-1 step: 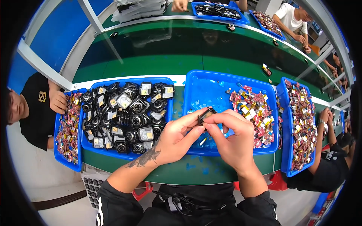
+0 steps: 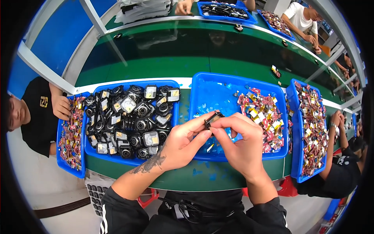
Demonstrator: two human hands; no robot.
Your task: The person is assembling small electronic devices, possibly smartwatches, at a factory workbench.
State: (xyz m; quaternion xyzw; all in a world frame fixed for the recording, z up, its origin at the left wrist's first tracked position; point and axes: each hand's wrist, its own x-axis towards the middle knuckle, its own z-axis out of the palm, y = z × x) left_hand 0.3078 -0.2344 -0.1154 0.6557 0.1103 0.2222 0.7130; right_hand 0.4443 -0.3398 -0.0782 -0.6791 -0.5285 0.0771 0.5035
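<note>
My left hand (image 2: pixel 187 141) pinches a small black smartwatch case (image 2: pixel 213 118) between thumb and fingers. Thumb and forefinger of my right hand (image 2: pixel 242 146) close on the near right side of the same case, so both hands grip it. The case is tilted on edge above a blue tray (image 2: pixel 196 84), and my fingertips cover part of it. Blue film scraps lie in this tray's left part. Small pink, yellow and white parts (image 2: pixel 263 121) are heaped on its right. A thin pale strip (image 2: pixel 210 147) shows between my hands.
At left, another blue tray (image 2: pixel 176 117) holds many black smartwatch cases (image 2: pixel 132 117). Trays of small coloured parts stand at far left (image 2: pixel 71 132) and right (image 2: pixel 309 128). A green conveyor belt (image 2: pixel 156 70) runs beyond a pale rail. Co-workers sit on both sides and opposite.
Across the belt, a co-worker's hand has shifted slightly nearer and to the left. My hands and the smartwatch case have hardly moved.
</note>
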